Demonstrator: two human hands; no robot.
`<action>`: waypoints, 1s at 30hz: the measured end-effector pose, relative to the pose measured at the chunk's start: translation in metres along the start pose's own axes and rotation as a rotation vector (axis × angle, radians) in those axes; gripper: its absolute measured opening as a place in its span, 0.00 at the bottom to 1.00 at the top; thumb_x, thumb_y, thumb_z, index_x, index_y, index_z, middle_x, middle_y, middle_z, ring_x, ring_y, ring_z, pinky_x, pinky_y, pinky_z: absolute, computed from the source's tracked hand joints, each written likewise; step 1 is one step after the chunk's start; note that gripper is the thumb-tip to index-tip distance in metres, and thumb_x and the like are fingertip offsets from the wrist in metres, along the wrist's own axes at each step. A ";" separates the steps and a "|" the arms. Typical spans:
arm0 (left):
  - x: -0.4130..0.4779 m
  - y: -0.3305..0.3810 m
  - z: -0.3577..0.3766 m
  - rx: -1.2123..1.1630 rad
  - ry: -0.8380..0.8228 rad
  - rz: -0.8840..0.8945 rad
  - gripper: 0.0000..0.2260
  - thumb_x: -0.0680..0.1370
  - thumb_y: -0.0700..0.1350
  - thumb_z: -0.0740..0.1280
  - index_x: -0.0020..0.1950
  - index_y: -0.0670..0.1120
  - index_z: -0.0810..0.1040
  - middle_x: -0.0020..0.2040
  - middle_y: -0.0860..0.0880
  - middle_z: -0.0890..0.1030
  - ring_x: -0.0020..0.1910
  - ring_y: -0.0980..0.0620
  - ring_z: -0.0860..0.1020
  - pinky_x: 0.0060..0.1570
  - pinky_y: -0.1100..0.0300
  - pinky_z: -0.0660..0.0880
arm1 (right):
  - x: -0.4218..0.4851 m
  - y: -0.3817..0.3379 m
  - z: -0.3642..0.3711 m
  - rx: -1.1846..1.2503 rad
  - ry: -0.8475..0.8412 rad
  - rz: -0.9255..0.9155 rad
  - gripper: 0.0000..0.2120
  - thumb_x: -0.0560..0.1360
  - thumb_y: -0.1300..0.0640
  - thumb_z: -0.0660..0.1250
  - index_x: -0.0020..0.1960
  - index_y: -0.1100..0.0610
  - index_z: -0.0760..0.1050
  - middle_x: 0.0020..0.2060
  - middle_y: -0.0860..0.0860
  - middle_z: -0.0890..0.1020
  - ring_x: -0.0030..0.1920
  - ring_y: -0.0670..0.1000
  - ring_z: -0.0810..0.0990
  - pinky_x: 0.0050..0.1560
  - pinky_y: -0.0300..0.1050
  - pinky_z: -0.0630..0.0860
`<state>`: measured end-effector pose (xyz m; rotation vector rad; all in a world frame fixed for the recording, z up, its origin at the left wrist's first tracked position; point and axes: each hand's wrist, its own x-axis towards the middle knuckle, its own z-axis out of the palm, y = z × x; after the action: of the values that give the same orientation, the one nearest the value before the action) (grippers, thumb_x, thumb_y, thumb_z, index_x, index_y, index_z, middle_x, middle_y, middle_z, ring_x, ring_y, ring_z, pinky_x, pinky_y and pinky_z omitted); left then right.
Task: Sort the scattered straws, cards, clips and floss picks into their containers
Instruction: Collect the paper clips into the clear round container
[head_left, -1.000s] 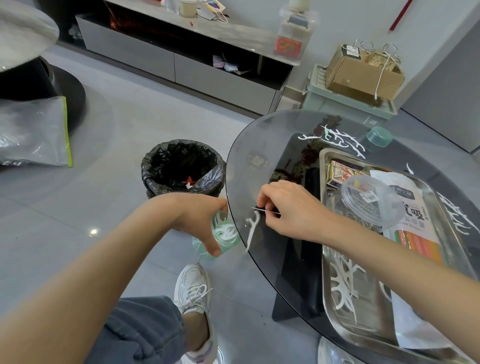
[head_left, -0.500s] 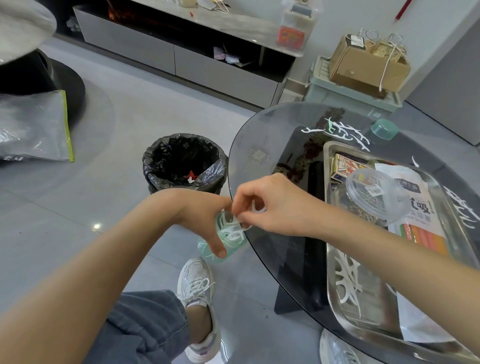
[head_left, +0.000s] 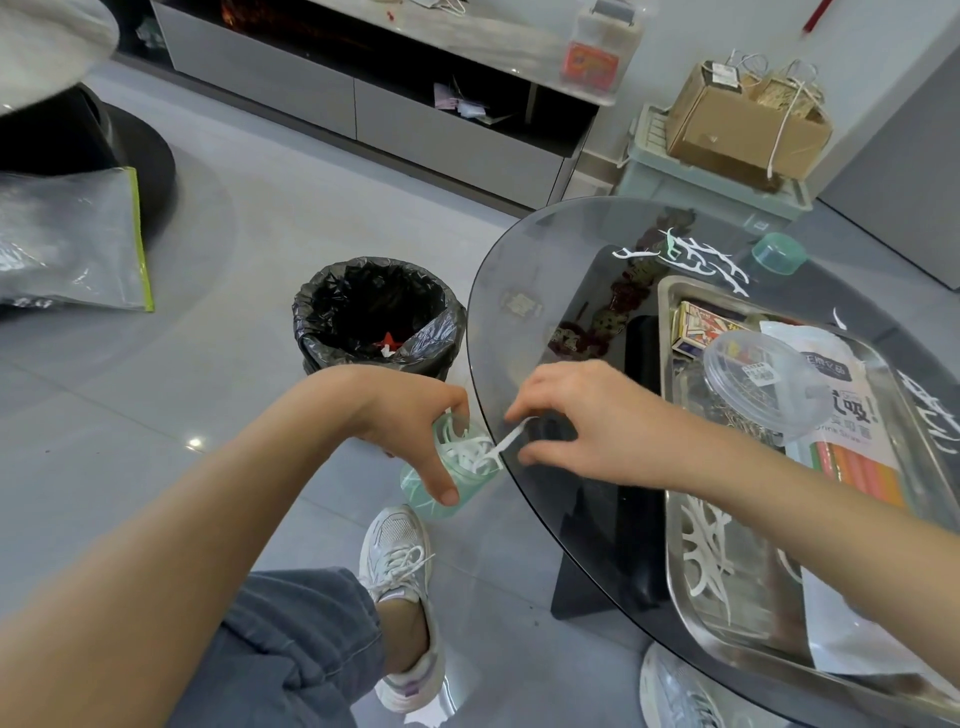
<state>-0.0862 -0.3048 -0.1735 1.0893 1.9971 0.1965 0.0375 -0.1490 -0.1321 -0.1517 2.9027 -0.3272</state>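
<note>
Floss pick (head_left: 506, 441) pinched in right hand (head_left: 587, 421), tip at mouth of green jar (head_left: 421, 493), gripped by left hand (head_left: 400, 410) just off table (head_left: 519, 270) edge. Jar partly filled. Plenty left, though: far picks (head_left: 696, 260) strewn on glass, more lying in tray (head_left: 670, 291). Roughly midway, at a guess.

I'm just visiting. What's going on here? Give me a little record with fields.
Left hand: grips the jar beside the table edge
Right hand: fingers pinch a floss pick, its tip at the jar mouth
Jar contents: white floss picks
Tray: card box, clear lid, straw pack, more picks
Far side of table: loose picks, green lid
Floor: bin
</note>
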 end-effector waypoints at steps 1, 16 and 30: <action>0.000 0.001 0.000 -0.008 -0.003 0.003 0.26 0.64 0.55 0.78 0.54 0.55 0.67 0.48 0.57 0.72 0.47 0.53 0.75 0.43 0.61 0.74 | -0.003 -0.001 0.003 -0.027 -0.015 -0.007 0.13 0.73 0.51 0.70 0.57 0.52 0.79 0.51 0.46 0.78 0.53 0.46 0.75 0.57 0.44 0.72; -0.007 0.004 0.003 0.023 -0.010 -0.024 0.29 0.64 0.58 0.78 0.55 0.55 0.65 0.49 0.54 0.74 0.49 0.49 0.78 0.46 0.57 0.76 | 0.001 -0.014 0.002 0.276 0.058 0.033 0.02 0.71 0.59 0.72 0.42 0.57 0.84 0.34 0.48 0.83 0.35 0.42 0.78 0.43 0.35 0.74; -0.047 -0.007 -0.045 -0.002 0.270 -0.163 0.28 0.62 0.62 0.77 0.55 0.55 0.69 0.44 0.55 0.76 0.41 0.57 0.74 0.38 0.61 0.69 | 0.016 -0.010 -0.029 0.467 0.466 0.096 0.06 0.75 0.57 0.69 0.44 0.56 0.84 0.38 0.47 0.85 0.39 0.42 0.80 0.43 0.27 0.72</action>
<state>-0.1105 -0.3335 -0.1201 0.9318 2.3149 0.2707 0.0167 -0.1550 -0.1054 0.1624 3.1509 -1.1392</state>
